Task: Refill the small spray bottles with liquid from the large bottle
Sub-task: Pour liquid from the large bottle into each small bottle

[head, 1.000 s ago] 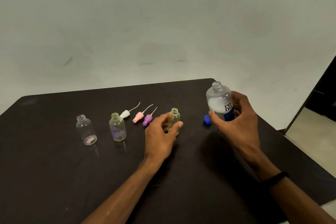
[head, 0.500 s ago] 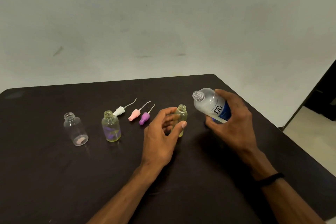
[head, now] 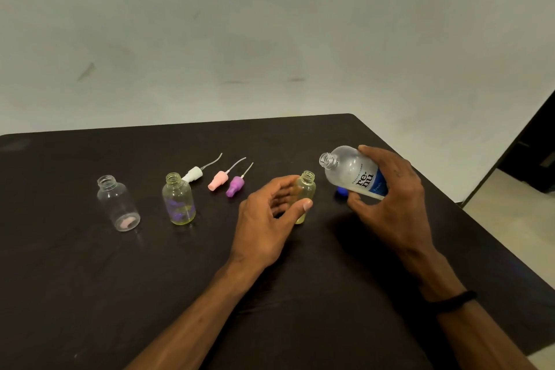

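Large bottle (head: 356, 174) labelled "re-nu", tilted, gripped by right hand (head: 390, 204)

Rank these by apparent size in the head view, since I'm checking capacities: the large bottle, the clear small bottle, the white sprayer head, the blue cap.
1. Large bottle, tilted in the right hand.
2. Clear small bottle.
3. White sprayer head.
4. Blue cap, mostly hidden behind the large bottle, so unsure.

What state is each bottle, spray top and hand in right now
large bottle: uncapped, tilted, held by right hand
yellowish small bottle: open, upright, left hand curled round it
purple-marked bottle: open, upright
clear bottle: open, upright
three spray tops: off, lying down
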